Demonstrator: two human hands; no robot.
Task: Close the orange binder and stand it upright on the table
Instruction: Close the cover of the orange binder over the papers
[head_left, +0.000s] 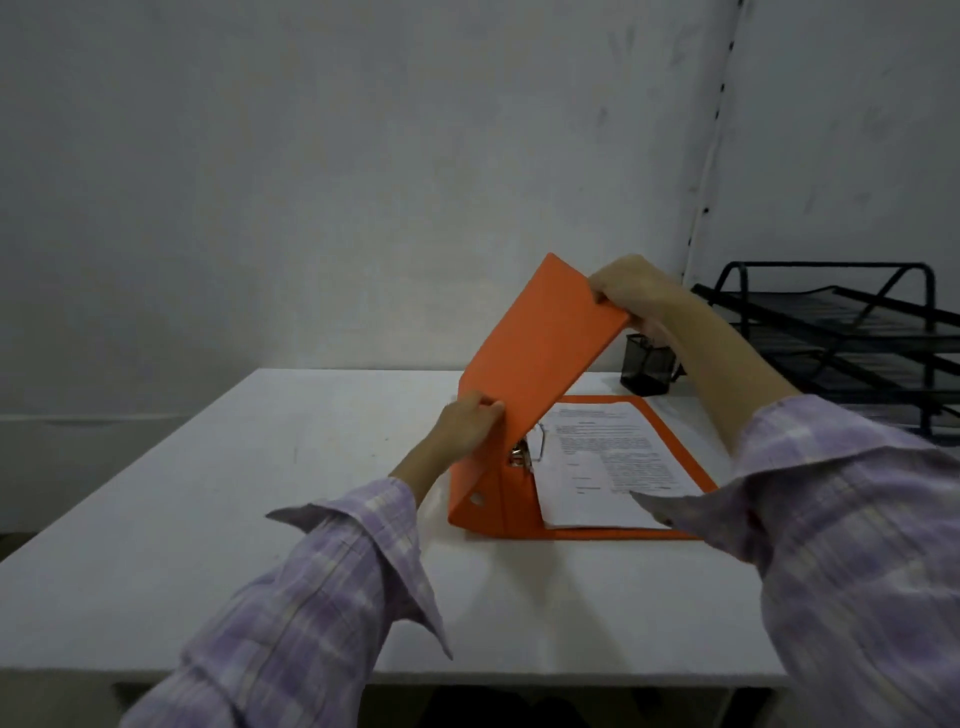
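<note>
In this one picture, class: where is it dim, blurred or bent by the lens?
Head view: dim, flat light overall; wall corner strip bows from wide-angle distortion; sleeves near the lens are soft; text on the paper is too blurred to read; faint shadow beside the binder.

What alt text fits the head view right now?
Two hands fold an orange binder half shut on a white table: right hand grips the raised cover's top edge, left hand steadies the spine, printed pages inside.
</note>
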